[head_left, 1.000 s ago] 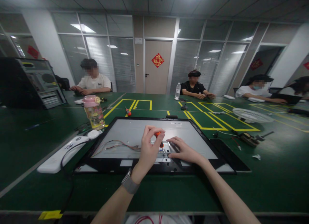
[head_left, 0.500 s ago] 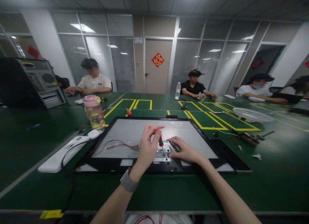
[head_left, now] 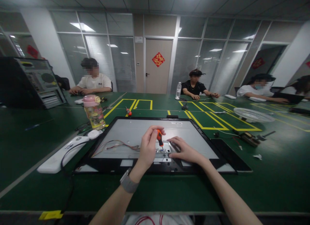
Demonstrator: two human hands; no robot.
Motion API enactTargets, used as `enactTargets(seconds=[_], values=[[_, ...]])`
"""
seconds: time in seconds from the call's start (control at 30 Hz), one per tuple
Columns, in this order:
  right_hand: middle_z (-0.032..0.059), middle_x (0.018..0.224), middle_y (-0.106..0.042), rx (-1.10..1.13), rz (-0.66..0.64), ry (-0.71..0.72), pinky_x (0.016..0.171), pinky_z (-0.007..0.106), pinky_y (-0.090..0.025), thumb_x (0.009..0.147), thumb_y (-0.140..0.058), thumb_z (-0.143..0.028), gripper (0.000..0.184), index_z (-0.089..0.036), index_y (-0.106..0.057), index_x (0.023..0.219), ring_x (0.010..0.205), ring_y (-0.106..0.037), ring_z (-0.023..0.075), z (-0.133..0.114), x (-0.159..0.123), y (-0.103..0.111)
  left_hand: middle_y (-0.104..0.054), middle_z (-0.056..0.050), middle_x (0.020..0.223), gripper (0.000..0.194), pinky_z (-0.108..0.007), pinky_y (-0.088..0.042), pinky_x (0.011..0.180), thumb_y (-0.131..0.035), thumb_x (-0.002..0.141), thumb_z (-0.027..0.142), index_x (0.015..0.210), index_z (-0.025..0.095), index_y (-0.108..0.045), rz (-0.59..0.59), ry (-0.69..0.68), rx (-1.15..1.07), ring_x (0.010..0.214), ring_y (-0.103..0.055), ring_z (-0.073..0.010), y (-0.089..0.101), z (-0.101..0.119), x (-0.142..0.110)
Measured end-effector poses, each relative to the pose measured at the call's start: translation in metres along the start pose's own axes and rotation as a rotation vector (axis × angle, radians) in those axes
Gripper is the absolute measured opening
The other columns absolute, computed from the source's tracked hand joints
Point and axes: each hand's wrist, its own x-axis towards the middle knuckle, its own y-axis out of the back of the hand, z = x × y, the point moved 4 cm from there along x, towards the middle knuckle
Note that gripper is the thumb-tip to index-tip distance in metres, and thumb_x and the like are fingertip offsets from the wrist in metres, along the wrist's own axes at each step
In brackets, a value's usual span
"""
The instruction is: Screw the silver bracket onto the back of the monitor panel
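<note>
My left hand (head_left: pixel 150 144) is closed around the handle of an orange-and-black screwdriver (head_left: pixel 160 137). The screwdriver tilts slightly, its tip down at a small metal bracket (head_left: pixel 167 146). Thumb and fingers of my right hand (head_left: pixel 185 150) grip the two sides of the bracket's right end; its palm hides part of it. Beneath both hands lies a flat display panel (head_left: pixel 128 128) with a grey back and black frame. Thin wires (head_left: pixel 116 142) run over its left part towards the bracket. The fastener under the screwdriver tip is too small to make out.
A white power strip (head_left: pixel 60 155) and a pink-lidded bottle (head_left: pixel 93 112) stand left of the panel. Right of it lie a black slab (head_left: pixel 230 154) and a brown tool (head_left: pixel 249 139). A computer case (head_left: pixel 31 82) stands far left. Several people sit across the green table.
My left hand's fingers have shifted and curled around the screwdriver handle, leaving more of it visible. The screwdriver tip stays at the bracket. My right hand has barely moved.
</note>
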Motion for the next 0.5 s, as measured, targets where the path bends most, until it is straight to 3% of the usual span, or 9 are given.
enactTargets(seconds=[0.13,0.23,0.33,0.43,0.5], values=[[0.0101,0.125,-0.049,0.001,-0.008,-0.010,0.105,0.042,-0.039,0.075,-0.076,-0.041,0.062,-0.021,-0.054,0.130,0.119,-0.048,0.0284,-0.0007,-0.0001,0.0002,-0.059,-0.006,0.092,0.022,-0.027,-0.048,0.080,-0.054,0.091,0.031,0.082,0.017,-0.070,0.009,-0.082,0.076,0.090,-0.058,-0.0164,-0.0010,0.0051,-0.0008],[0.0102,0.126,-0.049,0.002,-0.007,-0.009,0.105,0.043,-0.038,0.076,-0.075,-0.041,0.062,-0.021,-0.054,0.130,0.119,-0.048,0.0285,-0.0006,-0.0002,0.0003,-0.053,-0.004,0.087,0.017,-0.024,-0.048,0.073,-0.065,0.084,0.032,0.078,0.018,-0.071,0.051,-0.116,0.124,0.082,-0.056,-0.0143,-0.0003,0.0061,-0.0001],[0.0098,0.125,-0.050,-0.001,-0.003,-0.004,0.105,0.044,-0.038,0.076,-0.075,-0.042,0.062,-0.023,-0.053,0.131,0.119,-0.048,0.0292,-0.0003,-0.0003,0.0005,-0.056,-0.004,0.086,0.020,-0.024,-0.048,0.065,-0.060,0.088,0.034,0.089,0.018,-0.071,0.042,-0.063,0.081,0.075,-0.057,-0.0127,-0.0004,0.0042,0.0002],[0.0097,0.124,-0.051,0.000,-0.002,-0.003,0.104,0.043,-0.039,0.076,-0.075,-0.042,0.062,-0.022,-0.054,0.130,0.118,-0.048,0.0290,-0.0002,-0.0003,0.0005,-0.063,-0.005,0.087,0.024,-0.027,-0.050,0.073,-0.050,0.093,0.033,0.101,0.017,-0.066,0.018,0.009,-0.011,0.082,-0.062,-0.0159,-0.0003,0.0023,-0.0003],[0.0096,0.125,-0.050,0.002,-0.003,-0.005,0.105,0.042,-0.039,0.076,-0.075,-0.042,0.061,-0.022,-0.054,0.130,0.119,-0.048,0.0285,0.0000,-0.0003,0.0003,-0.064,-0.006,0.086,0.025,-0.028,-0.050,0.075,-0.047,0.094,0.032,0.097,0.016,-0.066,0.018,0.016,-0.029,0.084,-0.062,-0.0169,0.0000,0.0024,-0.0006]])
